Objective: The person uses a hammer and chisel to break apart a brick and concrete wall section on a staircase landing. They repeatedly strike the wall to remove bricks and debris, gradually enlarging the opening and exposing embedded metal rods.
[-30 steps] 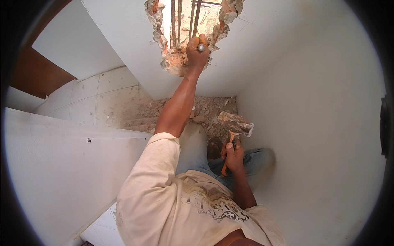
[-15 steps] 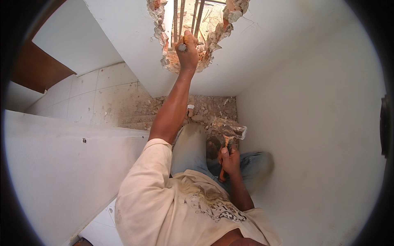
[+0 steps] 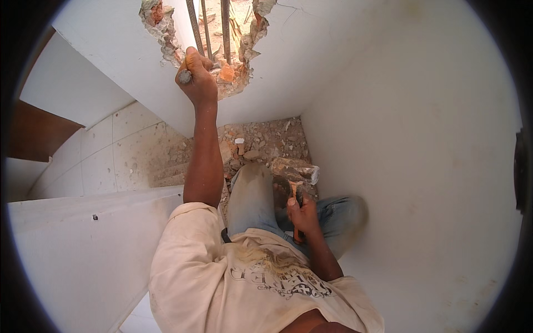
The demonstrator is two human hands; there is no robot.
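Note:
My left arm reaches up to a ragged hole (image 3: 250, 55) broken through the white wall. My left hand (image 3: 201, 83) is closed round a chisel (image 3: 184, 76) at the hole's lower left edge. The chisel's blunt round end points back at me; its shaft is mostly covered by my fingers. Low by my bent knee, my right hand (image 3: 303, 213) grips the orange handle of a club hammer (image 3: 297, 171). The hammer's heavy, dust-caked head is up, apart from the wall. Upright steel bars (image 3: 226, 33) stand in the hole, and an orange brick piece (image 3: 226, 72) sits on its bottom edge.
Broken rubble (image 3: 261, 139) covers the floor below the hole. White walls close in on the right (image 3: 422, 166) and along the low left side (image 3: 94, 238). Dusty pale tiles (image 3: 130, 125) and a brown panel (image 3: 44, 130) lie beyond at left.
The view has shifted, so the hole sits further left in it. My left hand has moved with the chisel from mid-hole to its lower left edge. The hammer stays low in my right hand.

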